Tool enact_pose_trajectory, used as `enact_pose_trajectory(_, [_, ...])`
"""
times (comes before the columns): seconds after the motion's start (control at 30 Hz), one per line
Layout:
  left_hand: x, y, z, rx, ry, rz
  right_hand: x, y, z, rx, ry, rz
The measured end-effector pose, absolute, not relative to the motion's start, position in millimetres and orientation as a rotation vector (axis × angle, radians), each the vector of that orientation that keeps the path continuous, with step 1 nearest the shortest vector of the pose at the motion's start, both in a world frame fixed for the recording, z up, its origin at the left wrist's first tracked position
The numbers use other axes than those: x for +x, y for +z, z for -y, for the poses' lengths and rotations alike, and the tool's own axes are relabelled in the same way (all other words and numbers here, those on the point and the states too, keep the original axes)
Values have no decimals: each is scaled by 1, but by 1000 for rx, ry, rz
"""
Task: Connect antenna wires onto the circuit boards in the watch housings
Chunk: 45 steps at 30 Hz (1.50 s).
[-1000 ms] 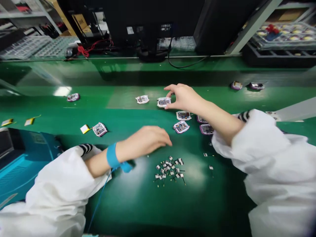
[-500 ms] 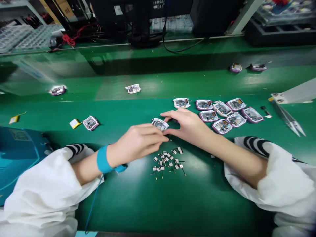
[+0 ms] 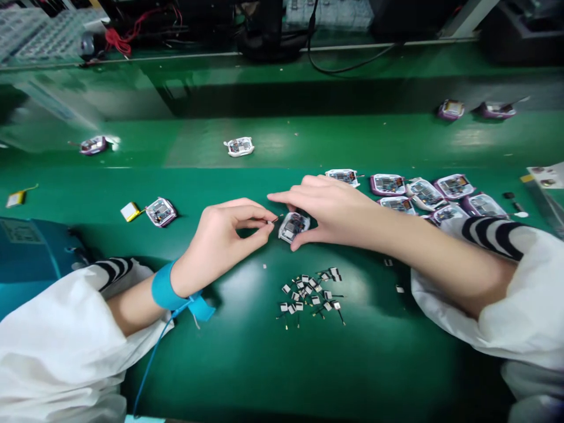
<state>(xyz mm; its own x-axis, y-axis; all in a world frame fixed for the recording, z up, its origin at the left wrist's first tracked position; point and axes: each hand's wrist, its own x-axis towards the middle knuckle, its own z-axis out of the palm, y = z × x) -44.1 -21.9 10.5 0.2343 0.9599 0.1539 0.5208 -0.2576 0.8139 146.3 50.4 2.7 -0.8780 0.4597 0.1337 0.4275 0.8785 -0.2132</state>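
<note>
A white watch case (image 3: 293, 227) with its circuit board showing lies on the green mat, slightly turned. My right hand (image 3: 324, 208) curves over it, thumb at its near edge and the other fingers at its far side, forefinger stretched out past it. To its left, my left hand (image 3: 238, 232) is closed in a pinch of thumb and fingertips. Something tiny with a reddish, thin end shows at those fingertips, too small to name. Just in front of my hands lies a loose pile of small square parts with short black leads (image 3: 308, 286).
Several open watch cases (image 3: 388, 184) are grouped at the right, partly behind my right forearm. At the left lie another case (image 3: 161, 212) and a yellow-edged battery (image 3: 130, 211). A blue bin (image 3: 30, 247) stands at far left. A blue cord (image 3: 152, 364) trails from my wrist strap (image 3: 170, 286).
The view has shifted. My left hand has drawn away to the left from the watch case, keeping its pinch. The case has turned a little beside my right hand.
</note>
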Motion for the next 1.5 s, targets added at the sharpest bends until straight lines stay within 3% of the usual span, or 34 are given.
enact_pose_trajectory(0.1, [-40, 12, 22, 2071, 807, -1375, 150, -2, -36, -875, 152, 2748])
enact_pose_trajectory(0.27, [-30, 7, 22, 2448, 648, -1322, 168, -11, -24, -922, 493, 2662])
enact_pose_trajectory(0.5, [-19, 0, 17, 2743, 506, -1168, 170, -21, -18, -959, 512, 2476])
enact_pose_trajectory(1.5, [-13, -2, 18, 2938, 427, -1221, 170, -18, -19, -1038, 512, 2523])
